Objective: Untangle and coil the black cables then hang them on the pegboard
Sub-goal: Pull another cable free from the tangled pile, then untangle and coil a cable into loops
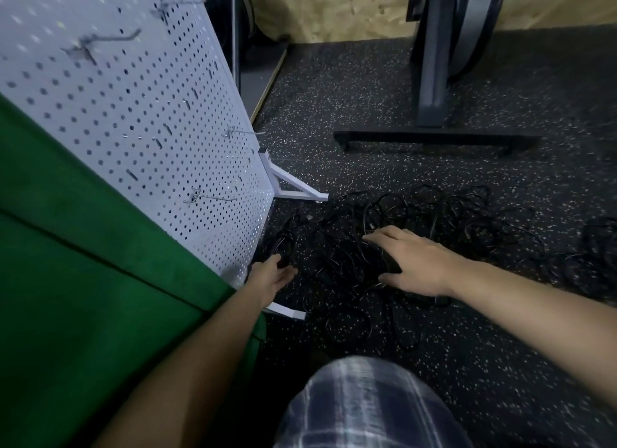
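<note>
Black cables (344,260) in tangle on floor (450,340) under spread-open R grip (414,264); L grip (272,277) open too, just beside.

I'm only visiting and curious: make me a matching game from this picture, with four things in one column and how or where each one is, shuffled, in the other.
Things:
1. black cables
2. hooks
3. right hand
4. green cloth

States or places:
A. bare, nothing hung on them
B. fingers spread over the tangle
C. at the picture's left, beside the pegboard
D. tangled heap on the speckled floor

Pairs: 1-D, 2-A, 3-B, 4-C
</note>
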The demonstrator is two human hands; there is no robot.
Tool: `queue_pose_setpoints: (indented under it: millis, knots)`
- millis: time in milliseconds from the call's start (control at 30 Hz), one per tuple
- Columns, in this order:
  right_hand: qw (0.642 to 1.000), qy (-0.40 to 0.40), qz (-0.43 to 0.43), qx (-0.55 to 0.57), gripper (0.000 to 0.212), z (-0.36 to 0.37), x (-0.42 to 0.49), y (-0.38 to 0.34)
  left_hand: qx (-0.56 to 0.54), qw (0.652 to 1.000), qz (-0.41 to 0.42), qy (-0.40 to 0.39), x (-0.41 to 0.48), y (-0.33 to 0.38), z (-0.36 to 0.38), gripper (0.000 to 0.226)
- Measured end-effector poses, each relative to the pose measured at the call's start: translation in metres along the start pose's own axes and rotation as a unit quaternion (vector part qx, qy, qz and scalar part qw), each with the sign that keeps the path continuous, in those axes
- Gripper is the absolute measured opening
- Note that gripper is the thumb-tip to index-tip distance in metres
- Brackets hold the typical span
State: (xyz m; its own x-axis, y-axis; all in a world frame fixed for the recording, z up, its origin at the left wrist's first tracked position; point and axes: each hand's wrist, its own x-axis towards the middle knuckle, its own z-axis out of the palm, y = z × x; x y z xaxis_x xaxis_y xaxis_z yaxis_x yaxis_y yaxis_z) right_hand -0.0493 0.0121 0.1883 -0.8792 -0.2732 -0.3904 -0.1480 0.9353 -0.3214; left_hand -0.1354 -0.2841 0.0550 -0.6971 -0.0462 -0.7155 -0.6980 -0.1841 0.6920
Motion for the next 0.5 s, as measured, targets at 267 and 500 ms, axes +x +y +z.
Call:
queue_pose_setpoints:
  millis: [267,500]
  knots:
    - [0.999,-0.014,0.007,0.028,0.084,0.014,0.025,0.007,0.098,0.992,-0.033,0.079,0.050,-0.028,0.001,0.040]
    - [0.999,-0.023,0.016,0.035,0.083,0.024,0.040,0.010,0.416,0.907,-0.011,0.072,0.064,-0.048,-0.003,0.038]
